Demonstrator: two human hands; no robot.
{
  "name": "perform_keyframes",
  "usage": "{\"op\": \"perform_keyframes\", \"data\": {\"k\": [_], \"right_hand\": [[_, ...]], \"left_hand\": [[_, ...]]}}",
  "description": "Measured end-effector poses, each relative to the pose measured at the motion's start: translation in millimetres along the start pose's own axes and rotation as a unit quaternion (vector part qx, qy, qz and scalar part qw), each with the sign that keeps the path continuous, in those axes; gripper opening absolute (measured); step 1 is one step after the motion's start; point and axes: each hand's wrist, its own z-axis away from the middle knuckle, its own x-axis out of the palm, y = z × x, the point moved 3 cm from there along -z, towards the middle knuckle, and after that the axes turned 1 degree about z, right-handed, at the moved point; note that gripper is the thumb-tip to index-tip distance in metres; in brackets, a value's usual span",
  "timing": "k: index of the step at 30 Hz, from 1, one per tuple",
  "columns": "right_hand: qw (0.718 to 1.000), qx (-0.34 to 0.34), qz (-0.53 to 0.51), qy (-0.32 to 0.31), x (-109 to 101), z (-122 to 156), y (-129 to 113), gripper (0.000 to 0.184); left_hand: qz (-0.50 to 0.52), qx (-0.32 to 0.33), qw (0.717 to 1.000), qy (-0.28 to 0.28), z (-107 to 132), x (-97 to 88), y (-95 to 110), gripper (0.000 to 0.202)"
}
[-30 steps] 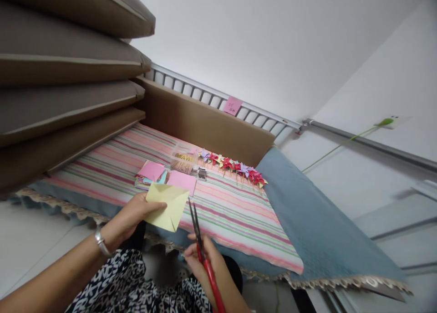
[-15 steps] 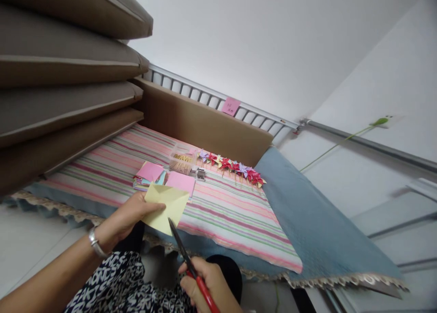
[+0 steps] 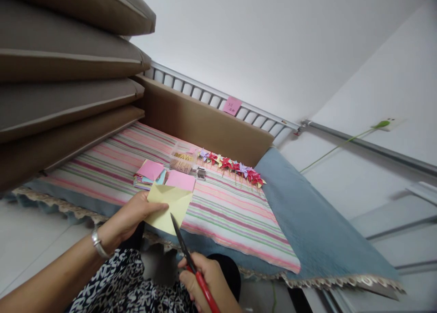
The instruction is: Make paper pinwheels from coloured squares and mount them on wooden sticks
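Observation:
My left hand (image 3: 131, 215) pinches a folded yellow paper square (image 3: 170, 206) by its left side, above the near edge of the striped cloth (image 3: 225, 212). My right hand (image 3: 211, 281) grips red-handled scissors (image 3: 191, 265). Their dark blades point up and left, and the tip touches the paper's lower edge. A silver bracelet sits on my left wrist.
On the cloth lie a stack of coloured paper squares (image 3: 150, 172), a pink sheet (image 3: 180, 181), a clear box of sticks (image 3: 182, 160), a small stapler (image 3: 200, 171) and a row of paper pinwheels (image 3: 235, 168). Brown cushions (image 3: 64, 76) are stacked at left. A cardboard panel (image 3: 205, 124) stands behind.
The scissors swung from beside the paper's right edge to its lower edge, blades now closed together. My right hand dropped slightly. My left hand kept holding the paper.

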Motion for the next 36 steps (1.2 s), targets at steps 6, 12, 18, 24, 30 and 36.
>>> {"op": "perform_keyframes", "data": {"k": [6, 12, 18, 24, 30, 36], "right_hand": [[1.000, -0.005, 0.002, 0.003, 2.6, -5.6, 4.4, 0.013], [1.000, -0.002, -0.004, -0.004, 1.9, -3.6, 1.3, 0.012], [1.000, -0.026, -0.002, -0.002, 0.7, -4.4, 6.3, 0.015], [0.999, -0.036, 0.002, 0.009, 1.0, -5.2, 12.5, 0.013], [0.999, -0.043, 0.021, 0.013, 0.2, -5.3, 10.2, 0.013], [0.996, -0.066, 0.059, 0.024, 0.1, -6.0, 16.6, 0.011]], "left_hand": [[0.005, 0.003, 1.000, -0.007, 0.8, 0.0, -0.8, 0.046], [0.000, 0.000, 1.000, -0.008, 0.2, 0.4, -1.3, 0.046], [0.007, -0.003, 1.000, -0.007, -0.2, 3.2, 1.2, 0.044], [0.007, 0.001, 1.000, -0.015, 0.7, 3.5, -0.8, 0.040], [0.014, -0.012, 1.000, -0.009, 0.4, 7.6, -0.5, 0.045], [0.003, 0.005, 1.000, 0.014, -0.5, 4.5, 7.4, 0.045]]}}
